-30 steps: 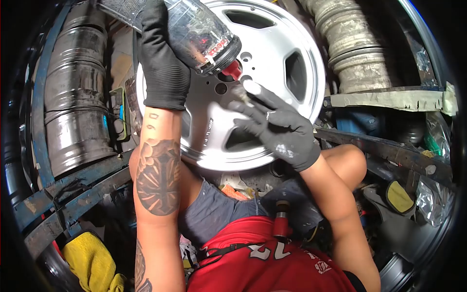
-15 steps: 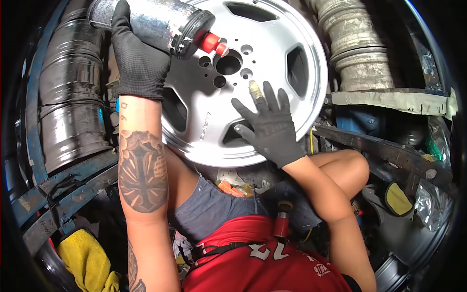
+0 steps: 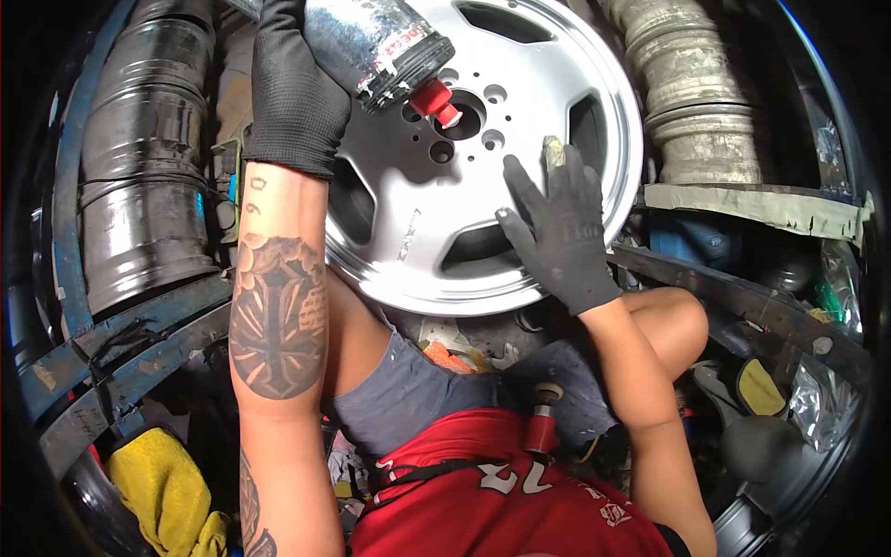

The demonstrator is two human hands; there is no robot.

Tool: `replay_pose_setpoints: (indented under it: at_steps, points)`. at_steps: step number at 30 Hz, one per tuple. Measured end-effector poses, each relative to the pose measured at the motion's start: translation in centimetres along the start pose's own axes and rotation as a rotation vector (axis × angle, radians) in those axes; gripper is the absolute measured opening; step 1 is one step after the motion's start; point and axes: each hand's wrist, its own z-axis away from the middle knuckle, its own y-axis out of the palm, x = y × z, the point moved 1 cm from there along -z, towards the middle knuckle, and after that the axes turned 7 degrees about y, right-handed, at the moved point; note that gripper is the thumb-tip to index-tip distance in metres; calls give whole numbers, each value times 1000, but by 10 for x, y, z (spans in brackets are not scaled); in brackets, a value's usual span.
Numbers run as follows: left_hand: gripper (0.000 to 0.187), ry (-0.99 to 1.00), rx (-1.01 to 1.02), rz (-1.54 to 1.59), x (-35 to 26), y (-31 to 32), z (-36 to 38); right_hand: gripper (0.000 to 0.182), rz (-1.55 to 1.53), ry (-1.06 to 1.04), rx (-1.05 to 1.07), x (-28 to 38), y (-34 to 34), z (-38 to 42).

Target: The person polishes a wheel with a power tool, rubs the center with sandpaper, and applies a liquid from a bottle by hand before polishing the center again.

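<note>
I have the wheel (image 3: 385, 209) face-up across the middle of my view, with the bottle (image 3: 371, 46) above its far left part. The bottle's long axis slants down from upper left to lower right, nozzle end toward the wheel's middle. My left hand (image 3: 297, 102) is closed around the bottle's left side, thumb along it; I can't see the other fingers. My right hand (image 3: 568, 227) is open with fingers spread, nothing in it, over the wheel's near right part; I can't tell whether it touches. It lies to the right of the nozzle (image 3: 434, 100) and nearer the body, well apart from it, so the left is the bottle's hand. The nozzle's tip overlaps the centre hole (image 3: 473, 116) in my view. Compared with half a second ago, the bottle slants more steeply, and my right hand is farther from that hole, toward the rim.
</note>
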Motion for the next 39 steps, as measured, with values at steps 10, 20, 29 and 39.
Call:
replay_pose_setpoints:
  at_steps: [10, 20, 29, 39]
  points:
    - [47, -98, -130, -111, 3, -8, -9, 70, -2448, 45, 676, 41, -5, 1]
    - [43, 1, 0, -76, 1, 39, 19, 75, -2271, -137, 698, 31, -10, 6]
    - [40, 106, 28, -52, 10, 14, 7, 62, 13, -249, 73, 8, 11, 27]
    - [37, 187, -67, -149, 6, 21, 13, 58, 191, -245, 42, 16, 18, 22]
